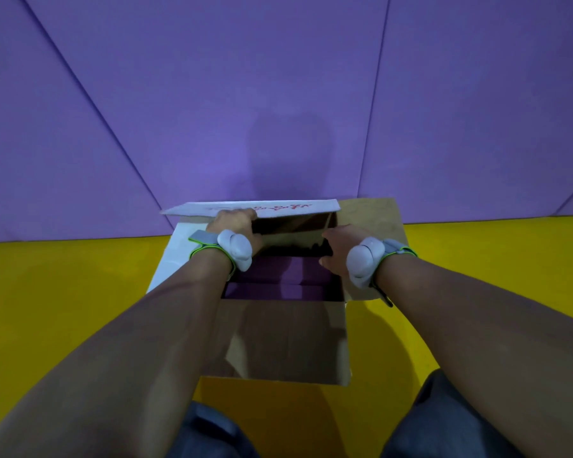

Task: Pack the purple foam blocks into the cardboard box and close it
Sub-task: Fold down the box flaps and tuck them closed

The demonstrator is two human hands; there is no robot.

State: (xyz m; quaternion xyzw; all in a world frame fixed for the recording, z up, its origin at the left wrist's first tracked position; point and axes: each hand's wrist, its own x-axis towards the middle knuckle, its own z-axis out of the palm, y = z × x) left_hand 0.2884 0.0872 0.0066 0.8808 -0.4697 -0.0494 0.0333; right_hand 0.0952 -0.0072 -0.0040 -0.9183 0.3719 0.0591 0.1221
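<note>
Head view. The cardboard box (280, 338) stands on the yellow floor (63, 309) in front of my knees, its opening facing up and its long axis running left to right across the picture. The near flap (278, 338) hangs out toward me, brown inside showing. The far flap (255, 208), white with red lettering, is tilted up and toward me over the opening, its long edge also running left to right. My left hand (237, 228) is curled over the left part of that far flap, fingers closed on its edge. My right hand (339, 251) rests on the inner edge of the right flap (371, 223), which leans outward; its fingers reach into the opening and I cannot tell whether they are apart or together. The purple foam blocks (278, 280) lie inside the box, flat, their long sides parallel to the box's long axis. Each wrist carries a grey band with a rounded pod (235, 249). A purple padded wall (278, 94) rises behind the box.
</note>
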